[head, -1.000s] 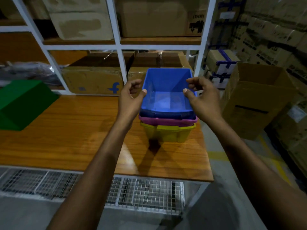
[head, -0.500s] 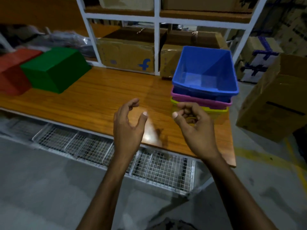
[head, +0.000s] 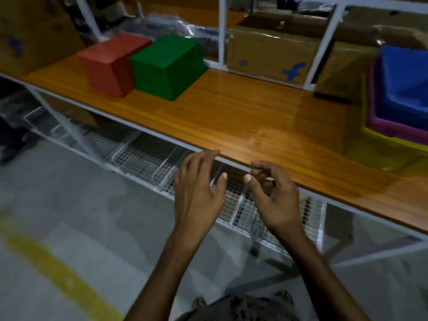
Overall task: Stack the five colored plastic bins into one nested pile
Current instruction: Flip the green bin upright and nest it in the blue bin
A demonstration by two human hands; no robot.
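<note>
At the far right of the wooden shelf (head: 231, 112) a blue bin (head: 405, 89) sits nested in a pink bin (head: 393, 130), which sits in a yellow bin (head: 382, 156). A green bin (head: 166, 66) and a red bin (head: 108, 66) lie upside down side by side at the left. My left hand (head: 196, 193) and my right hand (head: 273, 198) hover in front of the shelf's front edge, both holding nothing, fingers loosely curled and apart. The hands are well clear of all bins.
Cardboard boxes (head: 271, 52) stand behind the shelf between white rack posts (head: 222, 31). A wire mesh rack (head: 150, 158) lies below the shelf. A yellow floor line (head: 58, 274) runs at lower left.
My hands let go of the blue bin after setting it in the pile and drew back to the shelf's front. The view has swung left, bringing the red and green bins closer.
</note>
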